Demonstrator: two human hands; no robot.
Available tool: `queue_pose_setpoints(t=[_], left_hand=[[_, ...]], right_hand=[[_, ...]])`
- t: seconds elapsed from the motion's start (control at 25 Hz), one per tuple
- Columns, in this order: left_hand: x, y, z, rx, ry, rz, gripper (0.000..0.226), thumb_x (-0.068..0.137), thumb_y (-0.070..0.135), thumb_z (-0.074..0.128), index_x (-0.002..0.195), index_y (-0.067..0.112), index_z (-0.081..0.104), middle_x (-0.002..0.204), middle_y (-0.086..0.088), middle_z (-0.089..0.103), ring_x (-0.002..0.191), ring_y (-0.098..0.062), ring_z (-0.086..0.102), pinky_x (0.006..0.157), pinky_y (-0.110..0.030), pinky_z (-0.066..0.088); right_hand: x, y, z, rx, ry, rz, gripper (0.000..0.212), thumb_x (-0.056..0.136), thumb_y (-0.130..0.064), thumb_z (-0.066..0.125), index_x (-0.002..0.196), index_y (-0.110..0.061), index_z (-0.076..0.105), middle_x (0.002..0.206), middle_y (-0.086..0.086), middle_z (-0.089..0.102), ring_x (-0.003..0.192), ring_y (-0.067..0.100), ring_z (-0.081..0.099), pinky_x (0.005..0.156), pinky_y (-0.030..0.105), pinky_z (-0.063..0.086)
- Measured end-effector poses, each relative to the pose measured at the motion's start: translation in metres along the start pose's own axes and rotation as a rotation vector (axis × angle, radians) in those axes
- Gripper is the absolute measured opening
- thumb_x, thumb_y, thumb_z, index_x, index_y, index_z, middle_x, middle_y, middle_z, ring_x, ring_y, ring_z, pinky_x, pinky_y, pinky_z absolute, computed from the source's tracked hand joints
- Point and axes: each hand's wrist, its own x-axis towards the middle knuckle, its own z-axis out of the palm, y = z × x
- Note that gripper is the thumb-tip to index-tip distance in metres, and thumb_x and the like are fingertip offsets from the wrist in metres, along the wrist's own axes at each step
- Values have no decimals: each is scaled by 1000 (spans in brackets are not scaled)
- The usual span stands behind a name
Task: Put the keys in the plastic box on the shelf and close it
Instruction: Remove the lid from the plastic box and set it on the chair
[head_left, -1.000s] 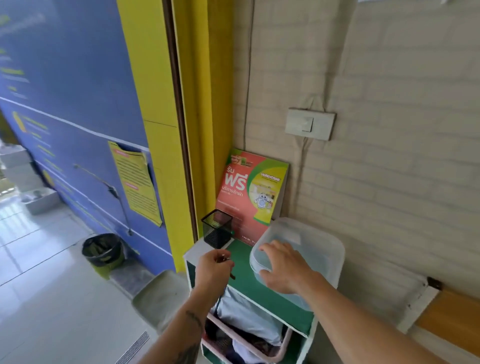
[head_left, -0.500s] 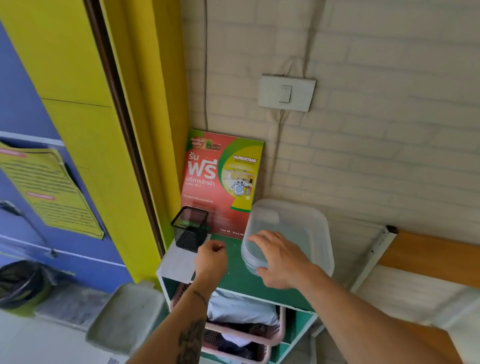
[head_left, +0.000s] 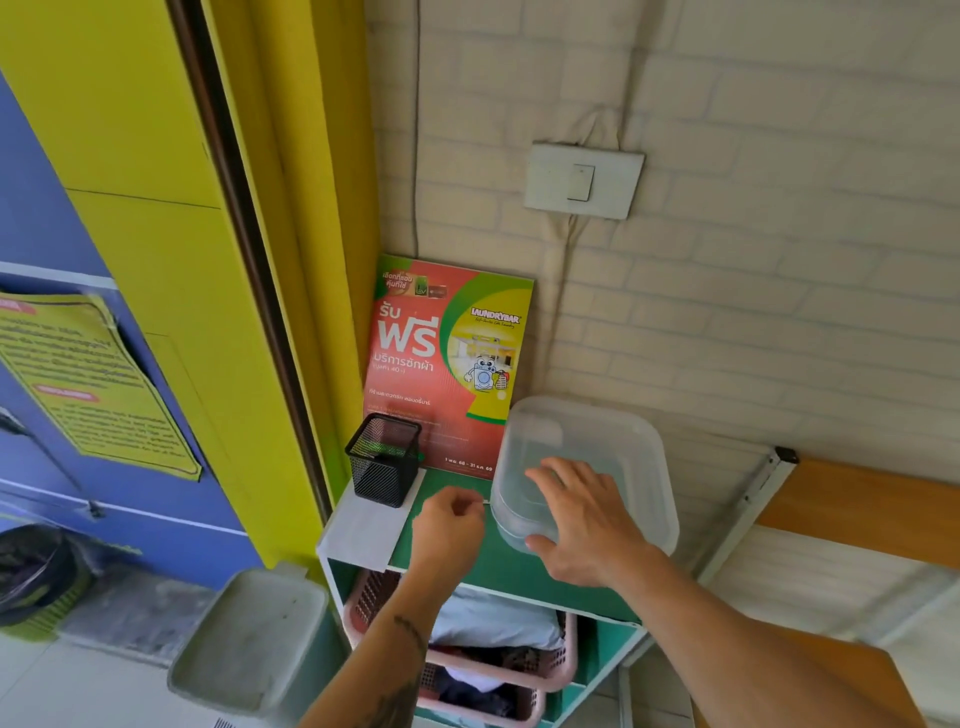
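Observation:
A clear plastic box (head_left: 613, 447) with its lid on stands on the green top of the small shelf (head_left: 498, 571), against the brick wall. My right hand (head_left: 587, 519) rests on the lid's near left corner, fingers spread, thumb at the front edge. My left hand (head_left: 449, 530) is a fist just left of the box, over the shelf top; a thin bit of metal, probably the keys (head_left: 485, 502), pokes out between thumb and finger. The rest of the keys is hidden in the fist.
A black mesh pen cup (head_left: 384, 457) stands at the shelf's back left, and a red laundry poster (head_left: 447, 364) leans behind. A pink basket (head_left: 519, 670) of clothes fills the shelf below. A grey bin lid (head_left: 249, 639) sits left, a wooden board (head_left: 857, 509) right.
My view has moved closer and swung right toward the shelf. My left fist has come nearer the box's left side. My right hand stays on the lid.

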Motion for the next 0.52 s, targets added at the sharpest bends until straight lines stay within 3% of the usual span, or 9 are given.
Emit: queue_pose_setpoints(t=[0.32,0.52], left_hand=[[-3,-2,11,-270,-134,-108,19,86,-1,60,97,12,68,72,-10,64,59,-15,59,50,-23,47],[-1,-3,14,-287,-179,-105,20,85,-3,60,96,13,63,74,-9,64,70,-21,64,59,-30,53]], right_hand=[[5,-8,-9,-96,-31,-24,65,78,-50,60,130,-17,43,130,6,48,117,29,46,95,46,45],[8,-17,-13,-172,-38,-52,55,80,-50,56,118,-13,45,116,12,51,103,31,50,79,44,51]])
